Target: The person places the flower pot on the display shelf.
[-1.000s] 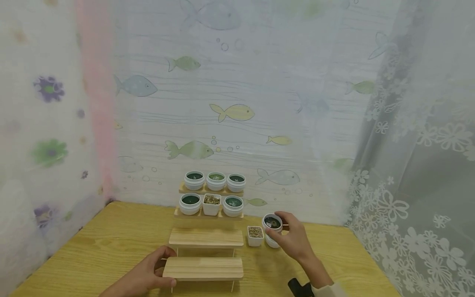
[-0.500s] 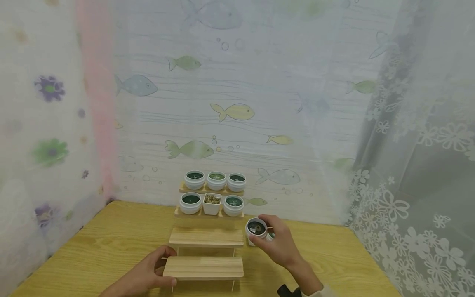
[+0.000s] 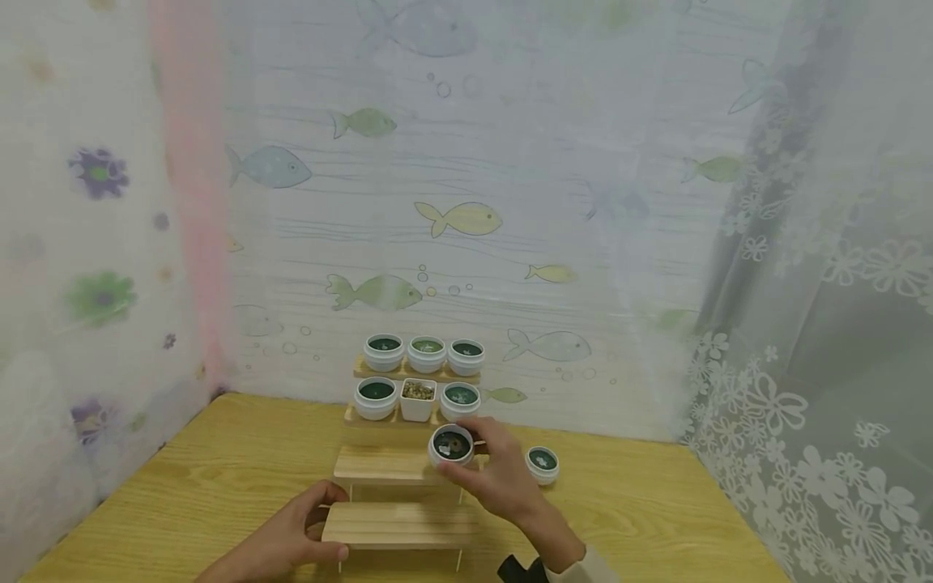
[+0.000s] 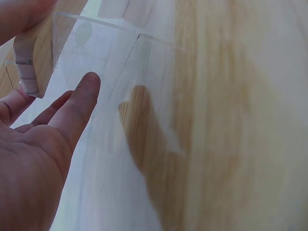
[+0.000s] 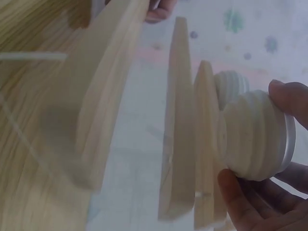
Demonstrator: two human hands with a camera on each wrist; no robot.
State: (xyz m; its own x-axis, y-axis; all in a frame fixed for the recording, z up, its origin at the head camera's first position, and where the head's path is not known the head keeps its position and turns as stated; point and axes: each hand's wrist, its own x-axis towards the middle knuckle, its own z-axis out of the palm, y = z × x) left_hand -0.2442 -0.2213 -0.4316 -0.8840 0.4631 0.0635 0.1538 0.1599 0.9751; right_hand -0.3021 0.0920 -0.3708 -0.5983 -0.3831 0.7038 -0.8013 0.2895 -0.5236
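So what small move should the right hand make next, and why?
Probably lower the round pot onto the right end of the third board from the top: the right hand seems to hold it over that end, the board's visible surface bears nothing, and the two boards above each carry three containers.

Wood-grain table (image 3: 641,518) under tiered wooden shelves (image 3: 386,467), six white containers (image 3: 419,407) across the rear two, one white pot (image 3: 543,467) alongside.

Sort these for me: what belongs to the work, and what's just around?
Likely part of the work:
held pot
right hand
left hand gripping front shelf
shelf behind it
six pots on back shelves
lone pot at right

Just around:
table
fish-print cloth
lacy curtain
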